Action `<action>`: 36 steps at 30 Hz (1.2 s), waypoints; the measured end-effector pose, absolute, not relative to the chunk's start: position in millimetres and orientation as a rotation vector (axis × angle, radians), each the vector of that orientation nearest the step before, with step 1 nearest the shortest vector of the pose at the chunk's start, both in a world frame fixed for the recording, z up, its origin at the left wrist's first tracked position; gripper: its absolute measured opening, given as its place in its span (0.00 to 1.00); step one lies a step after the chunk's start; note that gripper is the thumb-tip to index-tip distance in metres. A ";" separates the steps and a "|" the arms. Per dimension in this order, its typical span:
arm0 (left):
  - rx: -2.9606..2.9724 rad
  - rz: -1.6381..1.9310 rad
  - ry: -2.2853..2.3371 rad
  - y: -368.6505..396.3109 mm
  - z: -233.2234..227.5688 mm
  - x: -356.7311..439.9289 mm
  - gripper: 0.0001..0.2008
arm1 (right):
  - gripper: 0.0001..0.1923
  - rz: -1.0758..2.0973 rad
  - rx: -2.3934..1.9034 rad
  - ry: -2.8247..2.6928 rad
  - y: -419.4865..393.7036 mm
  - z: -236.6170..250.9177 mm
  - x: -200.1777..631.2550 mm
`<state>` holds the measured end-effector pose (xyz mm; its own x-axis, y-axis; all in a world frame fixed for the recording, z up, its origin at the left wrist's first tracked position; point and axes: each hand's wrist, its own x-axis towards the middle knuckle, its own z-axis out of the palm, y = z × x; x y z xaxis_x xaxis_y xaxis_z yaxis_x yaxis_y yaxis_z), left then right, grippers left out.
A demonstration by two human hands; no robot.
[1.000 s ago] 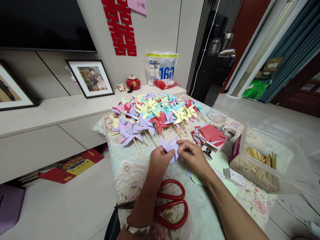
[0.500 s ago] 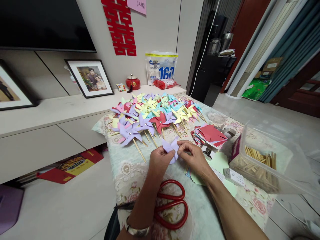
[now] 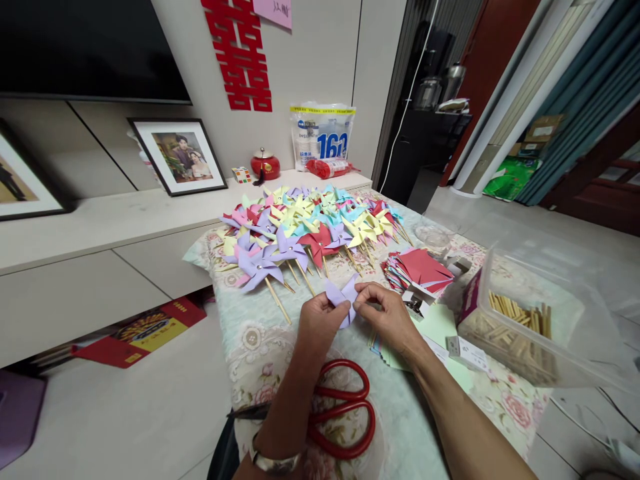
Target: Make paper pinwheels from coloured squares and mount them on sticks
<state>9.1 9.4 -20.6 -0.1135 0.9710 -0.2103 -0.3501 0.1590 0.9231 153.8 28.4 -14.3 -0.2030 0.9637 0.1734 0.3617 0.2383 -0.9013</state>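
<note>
A lavender paper pinwheel, partly folded and without a stick in view, is held between my two hands above the table. My left hand pinches it from the left, the thumb pressed on its middle. On its right edge, the fingertips of my right hand are closed on the paper. Below my left forearm lie scissors with red handles, their blades partly hidden by the arm. Many finished pinwheels on wooden sticks lie heaped beyond my hands.
To the right are a stack of cut red paper, an opened small box, a white box, pale green paper sheets and a clear plastic bin holding wooden sticks. A flowered tablecloth covers the table.
Almost nothing differs. The pinwheel has shifted very slightly in my hands, and both hands keep their grip on it.
</note>
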 end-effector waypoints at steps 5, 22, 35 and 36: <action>0.730 1.321 1.130 10.7 -23.4 9.4 0.11 | 0.04 0.967 -1.243 -1.703 26.6 -12.4 152.6; 0.583 1.362 1.103 9.7 -23.6 9.7 0.09 | 0.11 0.392 -1.336 -1.658 -14.4 46.2 230.1; 0.589 1.341 1.103 11.6 -27.4 9.6 0.11 | 0.11 0.151 -1.550 -2.207 -22.1 48.9 256.8; 0.593 1.339 1.104 11.9 -27.8 9.4 0.11 | 0.12 0.126 -1.617 -2.291 -17.5 44.0 250.7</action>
<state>9.4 11.9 -27.8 -0.1283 0.9503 -0.2838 -0.4599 0.1965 0.8659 250.7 -17.5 44.0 -0.2996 0.9289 0.2177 0.8995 0.3511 -0.2602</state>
